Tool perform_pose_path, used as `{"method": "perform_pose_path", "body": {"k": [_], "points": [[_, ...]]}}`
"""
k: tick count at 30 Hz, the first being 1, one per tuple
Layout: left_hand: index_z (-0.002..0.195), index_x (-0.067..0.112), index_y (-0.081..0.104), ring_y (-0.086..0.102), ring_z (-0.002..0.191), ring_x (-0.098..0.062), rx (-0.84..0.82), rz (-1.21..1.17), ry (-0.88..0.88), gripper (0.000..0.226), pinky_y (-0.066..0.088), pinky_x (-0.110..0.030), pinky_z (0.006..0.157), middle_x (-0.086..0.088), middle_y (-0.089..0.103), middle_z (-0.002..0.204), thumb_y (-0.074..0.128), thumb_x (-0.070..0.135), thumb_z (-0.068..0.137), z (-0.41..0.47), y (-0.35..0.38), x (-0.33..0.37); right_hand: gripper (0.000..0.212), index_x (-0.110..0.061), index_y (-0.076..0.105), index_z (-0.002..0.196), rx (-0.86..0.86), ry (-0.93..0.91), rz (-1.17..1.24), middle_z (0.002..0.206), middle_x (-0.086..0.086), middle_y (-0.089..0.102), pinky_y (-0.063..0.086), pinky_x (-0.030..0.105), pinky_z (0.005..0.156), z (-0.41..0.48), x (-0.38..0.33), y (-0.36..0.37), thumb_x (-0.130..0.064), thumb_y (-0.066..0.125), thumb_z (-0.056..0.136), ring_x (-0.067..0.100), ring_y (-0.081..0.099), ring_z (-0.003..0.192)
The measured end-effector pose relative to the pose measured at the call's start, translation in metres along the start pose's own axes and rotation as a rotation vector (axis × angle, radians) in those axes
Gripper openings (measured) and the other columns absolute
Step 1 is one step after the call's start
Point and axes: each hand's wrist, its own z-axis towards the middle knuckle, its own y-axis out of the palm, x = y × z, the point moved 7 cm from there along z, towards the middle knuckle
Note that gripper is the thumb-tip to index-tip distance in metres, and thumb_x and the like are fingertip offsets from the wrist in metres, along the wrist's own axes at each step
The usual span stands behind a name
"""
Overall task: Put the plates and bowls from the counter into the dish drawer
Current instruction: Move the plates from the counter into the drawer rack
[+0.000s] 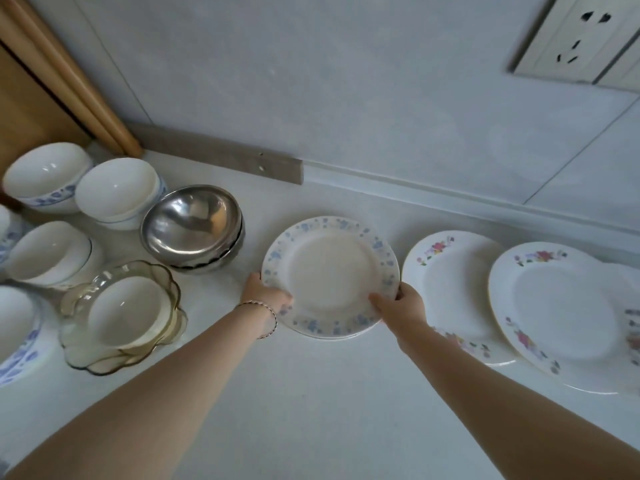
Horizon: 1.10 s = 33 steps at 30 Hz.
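A stack of white plates with a blue flower rim lies in the middle of the white counter. My left hand grips its near left edge, thumb on the rim. On the near right edge, my right hand holds it the same way. To the right lie two white plates with pink flowers. On the left stand steel bowls, white bowls and a stack of scalloped glass bowls. The dish drawer is out of view.
A tiled wall rises behind the counter, with a socket at the upper right. A wooden frame stands at the far left corner. More blue-patterned dishes sit at the left edge.
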Motion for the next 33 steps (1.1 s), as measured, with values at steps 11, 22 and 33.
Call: {"method": "perform_pose_path", "body": {"k": [11, 22, 33], "points": [[0.116, -0.002, 0.054, 0.066, 0.095, -0.033, -0.039, -0.095, 0.017, 0.080, 0.057, -0.033, 0.058, -0.020, 0.065, 0.109, 0.084, 0.003, 0.042, -0.179, -0.023, -0.099, 0.009, -0.012, 0.060, 0.083, -0.173, -0.339, -0.052, 0.073, 0.003, 0.060, 0.046, 0.027, 0.062, -0.138, 0.045, -0.085, -0.006, 0.066, 0.080, 0.017, 0.052, 0.066], [0.112, -0.002, 0.055, 0.065, 0.089, -0.024, 0.001, 0.005, -0.107, 0.060, 0.054, -0.018, 0.042, -0.013, 0.066, 0.107, 0.082, -0.006, 0.059, -0.291, -0.106, -0.226, 0.035, -0.008, 0.059, 0.117, -0.349, -0.268, -0.151, 0.099, 0.002, 0.065, 0.056, 0.039, 0.086, -0.262, 0.145, -0.037, -0.014, 0.066, 0.083, 0.023, 0.062, 0.093], [0.110, 0.001, 0.058, 0.064, 0.097, -0.027, 0.036, 0.128, -0.280, 0.051, 0.058, -0.035, 0.072, -0.011, 0.066, 0.104, 0.078, -0.004, 0.063, -0.265, -0.247, -0.371, 0.041, -0.013, 0.051, 0.123, -0.497, -0.241, -0.272, 0.102, -0.006, 0.059, 0.051, 0.026, 0.080, -0.346, 0.213, 0.131, -0.017, 0.064, 0.085, 0.015, 0.058, 0.096]]}}
